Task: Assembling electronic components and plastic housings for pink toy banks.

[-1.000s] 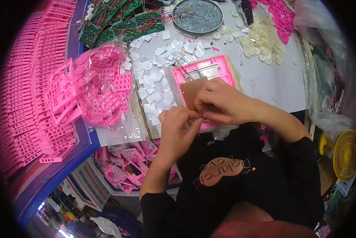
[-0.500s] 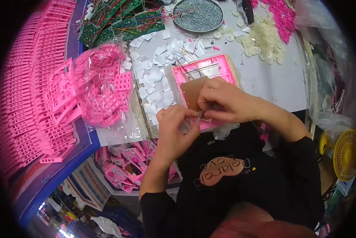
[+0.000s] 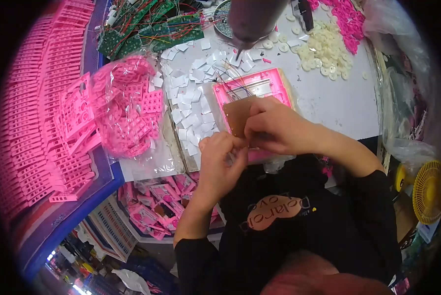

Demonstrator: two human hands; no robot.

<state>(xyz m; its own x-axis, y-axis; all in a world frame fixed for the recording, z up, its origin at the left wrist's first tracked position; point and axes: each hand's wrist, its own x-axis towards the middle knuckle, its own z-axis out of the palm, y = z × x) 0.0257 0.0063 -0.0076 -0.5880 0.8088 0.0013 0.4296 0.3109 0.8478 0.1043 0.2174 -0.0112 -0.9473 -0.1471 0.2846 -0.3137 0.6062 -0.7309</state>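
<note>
A pink plastic casing (image 3: 277, 88) lies open on the bench in front of me, with thin wires (image 3: 237, 83) and a silvery metal strip inside. A brown board (image 3: 237, 114) with small holes along its edge is held tilted over the casing. My right hand (image 3: 279, 127) is closed on the board's right side, its fingertips curled under and partly hidden. Close by, my left hand (image 3: 221, 160) pinches at the board's lower corner, thumb and forefinger together. Whatever lies between those fingertips is too small to make out.
A dark powered screwdriver (image 3: 252, 24) hangs above the bench, before a dish of screws (image 3: 222, 24). White square pads (image 3: 186, 110) lie scattered leftward. Green circuit boards (image 3: 151, 34), bagged pink parts (image 3: 127, 108), cream discs (image 3: 323, 54) and a yellow fan (image 3: 429, 191) surround the work.
The dark screwdriver has come into view at the top, over the screw dish. My hands have drawn slightly closer together at the board's corner; the casing stays put.
</note>
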